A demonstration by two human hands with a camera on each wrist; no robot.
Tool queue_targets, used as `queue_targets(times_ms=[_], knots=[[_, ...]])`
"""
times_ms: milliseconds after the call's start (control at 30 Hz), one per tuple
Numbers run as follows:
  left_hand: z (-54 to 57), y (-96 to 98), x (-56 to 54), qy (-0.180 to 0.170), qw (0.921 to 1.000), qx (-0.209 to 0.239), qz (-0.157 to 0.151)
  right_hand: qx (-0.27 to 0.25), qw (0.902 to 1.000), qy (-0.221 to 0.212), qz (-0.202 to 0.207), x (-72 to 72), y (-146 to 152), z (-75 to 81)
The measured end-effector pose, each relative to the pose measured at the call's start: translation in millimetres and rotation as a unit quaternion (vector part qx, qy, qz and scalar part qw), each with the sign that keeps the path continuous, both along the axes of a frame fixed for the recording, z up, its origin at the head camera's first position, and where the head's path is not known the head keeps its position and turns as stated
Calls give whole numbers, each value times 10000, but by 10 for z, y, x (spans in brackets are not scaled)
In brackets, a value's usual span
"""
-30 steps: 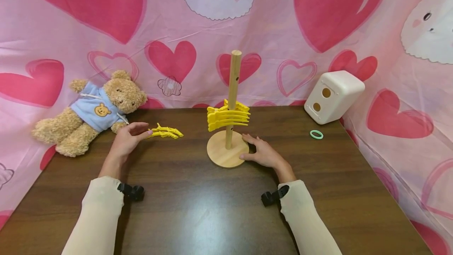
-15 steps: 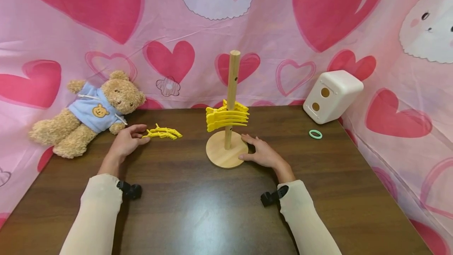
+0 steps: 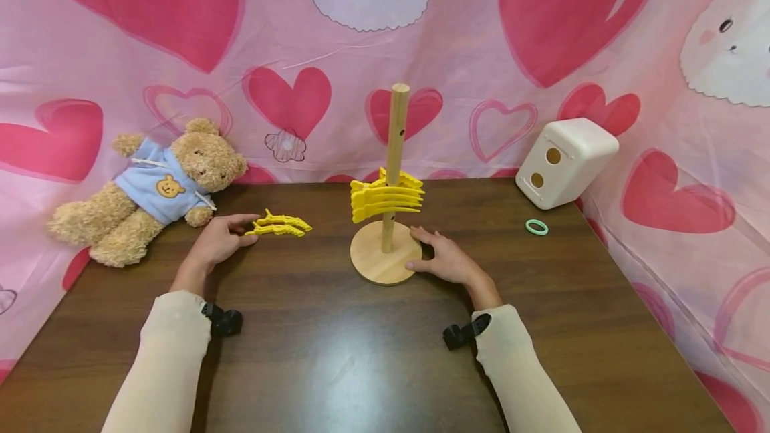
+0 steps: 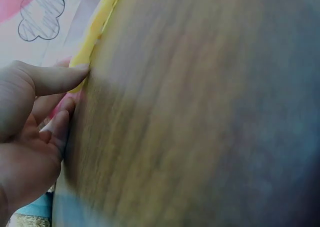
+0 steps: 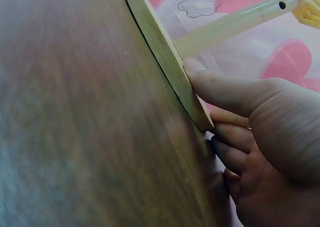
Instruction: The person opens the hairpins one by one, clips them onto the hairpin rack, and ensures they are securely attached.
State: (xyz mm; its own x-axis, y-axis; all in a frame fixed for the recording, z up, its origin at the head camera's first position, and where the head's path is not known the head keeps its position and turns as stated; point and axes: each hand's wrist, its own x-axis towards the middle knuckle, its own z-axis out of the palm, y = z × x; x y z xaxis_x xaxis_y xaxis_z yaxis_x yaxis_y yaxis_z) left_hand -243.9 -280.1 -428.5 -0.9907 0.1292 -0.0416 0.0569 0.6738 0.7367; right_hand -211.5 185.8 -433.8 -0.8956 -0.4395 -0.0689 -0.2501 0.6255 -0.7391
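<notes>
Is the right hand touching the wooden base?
Touching: the right wrist view shows the right hand with its thumb tip against the wooden base at its edge.

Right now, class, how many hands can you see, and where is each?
2. The left hand pinches a yellow piece, left of the wooden stand; the right hand grips its round base.

Wooden stand [image 3: 388,240] is gripped at its base edge by the right hand [image 3: 448,259]; yellow piece [image 3: 278,228] is pinched by the left hand [image 3: 219,239].
</notes>
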Motion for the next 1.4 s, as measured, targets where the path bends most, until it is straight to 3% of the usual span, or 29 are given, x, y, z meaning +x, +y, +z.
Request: queue_targets(times_ms=[333, 533, 967, 1100, 1400], knots=[[-32, -61, 40, 24, 9995, 291, 148, 2, 9999, 95, 57, -5, 15, -14], [23, -73, 73, -52, 9997, 240, 55, 21, 10000, 56, 40, 2, 6, -5], [106, -63, 145, 133, 9997, 194, -8, 47, 10000, 33, 4, -1, 11, -7], [137, -46, 172, 310, 9992, 239, 51, 49, 10000, 22, -9, 2, 8, -7], [225, 39, 223, 1072, 9925, 505, 287, 23, 10000, 38, 30, 0, 8, -2]])
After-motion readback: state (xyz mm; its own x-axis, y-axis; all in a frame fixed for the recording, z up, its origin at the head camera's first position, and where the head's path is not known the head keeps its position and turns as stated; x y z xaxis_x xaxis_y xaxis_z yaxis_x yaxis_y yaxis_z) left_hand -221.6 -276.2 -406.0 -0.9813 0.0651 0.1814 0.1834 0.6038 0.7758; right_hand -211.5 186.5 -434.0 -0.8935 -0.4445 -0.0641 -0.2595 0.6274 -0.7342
